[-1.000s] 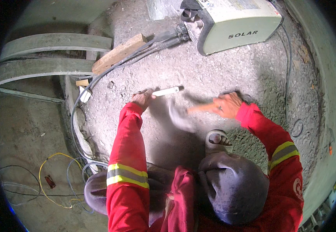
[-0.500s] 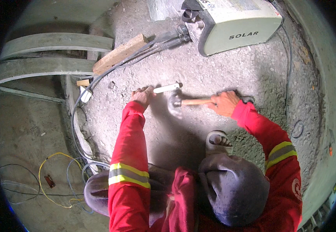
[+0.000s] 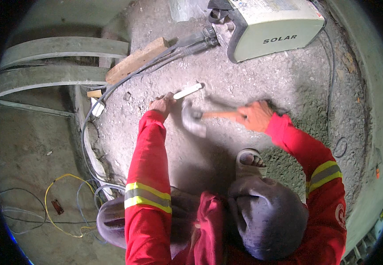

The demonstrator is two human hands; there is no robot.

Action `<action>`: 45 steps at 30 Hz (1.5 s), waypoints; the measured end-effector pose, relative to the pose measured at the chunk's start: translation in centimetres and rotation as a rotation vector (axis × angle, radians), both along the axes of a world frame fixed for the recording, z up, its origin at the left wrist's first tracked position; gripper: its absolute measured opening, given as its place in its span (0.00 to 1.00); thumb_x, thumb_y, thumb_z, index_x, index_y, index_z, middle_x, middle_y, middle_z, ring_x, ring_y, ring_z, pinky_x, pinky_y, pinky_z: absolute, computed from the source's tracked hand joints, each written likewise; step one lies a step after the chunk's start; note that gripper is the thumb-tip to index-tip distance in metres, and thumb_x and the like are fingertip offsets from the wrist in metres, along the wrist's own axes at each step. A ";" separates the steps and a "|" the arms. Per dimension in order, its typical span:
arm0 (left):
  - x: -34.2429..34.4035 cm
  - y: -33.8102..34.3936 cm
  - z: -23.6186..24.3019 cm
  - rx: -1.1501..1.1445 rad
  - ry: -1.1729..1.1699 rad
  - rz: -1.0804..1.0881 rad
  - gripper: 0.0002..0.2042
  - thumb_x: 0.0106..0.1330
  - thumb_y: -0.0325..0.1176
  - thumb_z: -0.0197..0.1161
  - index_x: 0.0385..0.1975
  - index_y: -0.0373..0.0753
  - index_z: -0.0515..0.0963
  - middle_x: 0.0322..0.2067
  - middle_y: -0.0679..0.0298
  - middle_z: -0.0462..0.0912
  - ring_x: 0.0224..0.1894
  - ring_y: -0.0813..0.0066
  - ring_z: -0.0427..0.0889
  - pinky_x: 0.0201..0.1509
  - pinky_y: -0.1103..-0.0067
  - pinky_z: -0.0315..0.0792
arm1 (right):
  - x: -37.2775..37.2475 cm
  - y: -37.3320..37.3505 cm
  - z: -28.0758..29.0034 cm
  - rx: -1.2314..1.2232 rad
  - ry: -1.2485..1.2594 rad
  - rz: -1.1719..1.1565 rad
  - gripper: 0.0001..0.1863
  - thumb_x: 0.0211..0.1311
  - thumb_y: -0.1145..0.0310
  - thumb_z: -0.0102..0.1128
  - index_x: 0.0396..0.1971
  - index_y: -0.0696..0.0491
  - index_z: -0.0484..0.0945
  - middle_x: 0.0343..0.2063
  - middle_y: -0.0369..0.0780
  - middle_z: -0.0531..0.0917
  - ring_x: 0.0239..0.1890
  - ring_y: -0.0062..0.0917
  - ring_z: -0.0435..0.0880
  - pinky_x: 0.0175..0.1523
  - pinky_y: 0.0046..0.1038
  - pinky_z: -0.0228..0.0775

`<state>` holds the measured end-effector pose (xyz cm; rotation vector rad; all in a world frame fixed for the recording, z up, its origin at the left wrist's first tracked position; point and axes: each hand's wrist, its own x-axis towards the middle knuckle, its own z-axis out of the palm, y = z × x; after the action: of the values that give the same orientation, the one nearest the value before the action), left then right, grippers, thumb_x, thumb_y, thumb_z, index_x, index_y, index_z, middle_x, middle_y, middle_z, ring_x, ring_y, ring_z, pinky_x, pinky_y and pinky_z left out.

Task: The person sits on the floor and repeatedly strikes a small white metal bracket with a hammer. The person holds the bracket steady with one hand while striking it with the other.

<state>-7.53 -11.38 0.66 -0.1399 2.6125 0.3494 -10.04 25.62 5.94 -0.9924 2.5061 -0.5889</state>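
Observation:
My left hand (image 3: 161, 105) is closed on the near end of a flat, narrow white strip (image 3: 188, 91) with a small hole near its far tip. The strip slants up to the right over the rough concrete floor. In my right hand (image 3: 256, 116) I grip the wooden handle of a hammer (image 3: 194, 118). Its metal head is smeared by motion and hangs just below and right of the strip, with a gap between them. The head casts a shadow on the floor, so it seems raised.
A pale boxy machine (image 3: 279, 42) stands at the far right, thick cables plugged into its side. A wooden block (image 3: 136, 61) lies beneath the cables. Curved metal bars (image 3: 63, 47) are at the left. Loose yellow wire (image 3: 46, 198) lies lower left. My sandalled foot (image 3: 249, 161) is near the hammer.
The hammer head has swung left and slightly down. The strip's far tip has shifted up and left, so it slants more steeply. My left hand has barely moved.

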 end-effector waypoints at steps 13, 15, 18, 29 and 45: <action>2.6 2.1 1.8 0.234 -0.048 -0.146 0.20 0.68 0.50 0.43 0.53 0.48 0.69 0.42 0.49 0.78 0.47 0.47 0.76 0.48 0.62 0.69 | 6.2 4.5 -1.1 -0.029 -0.307 -0.111 0.24 0.57 0.46 0.53 0.24 0.55 0.78 0.14 0.51 0.76 0.20 0.47 0.77 0.29 0.43 0.67; 2.4 2.4 2.8 0.156 -0.124 -0.179 0.21 0.68 0.51 0.41 0.53 0.48 0.69 0.41 0.49 0.79 0.46 0.47 0.76 0.48 0.61 0.69 | 5.8 5.0 -1.0 -0.033 -0.297 -0.100 0.24 0.57 0.46 0.53 0.24 0.55 0.78 0.14 0.51 0.76 0.20 0.47 0.76 0.29 0.43 0.67; 2.4 2.5 3.0 0.273 -0.100 -0.206 0.22 0.68 0.53 0.40 0.54 0.48 0.69 0.42 0.50 0.78 0.47 0.48 0.76 0.49 0.62 0.68 | 5.1 4.8 0.5 -0.124 -0.223 -0.068 0.23 0.56 0.47 0.55 0.23 0.55 0.77 0.14 0.49 0.75 0.19 0.46 0.76 0.27 0.42 0.66; 2.4 2.1 1.4 0.287 -0.135 -0.168 0.23 0.66 0.51 0.44 0.57 0.49 0.66 0.49 0.53 0.75 0.54 0.52 0.72 0.56 0.65 0.65 | 1.0 4.3 -1.0 0.098 -0.078 0.140 0.21 0.55 0.47 0.54 0.25 0.53 0.78 0.17 0.45 0.78 0.19 0.41 0.79 0.28 0.43 0.70; 0.9 2.4 2.5 0.203 -0.048 -0.066 0.24 0.65 0.56 0.44 0.50 0.45 0.70 0.38 0.44 0.78 0.45 0.44 0.75 0.45 0.60 0.68 | 1.4 3.5 -0.5 -0.034 -0.031 -0.056 0.31 0.58 0.39 0.46 0.19 0.55 0.78 0.12 0.50 0.75 0.16 0.47 0.75 0.26 0.43 0.67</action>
<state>-6.60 -8.94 3.20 0.0075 2.5100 0.5773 -8.63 29.14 5.48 -0.9203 2.5111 -0.6608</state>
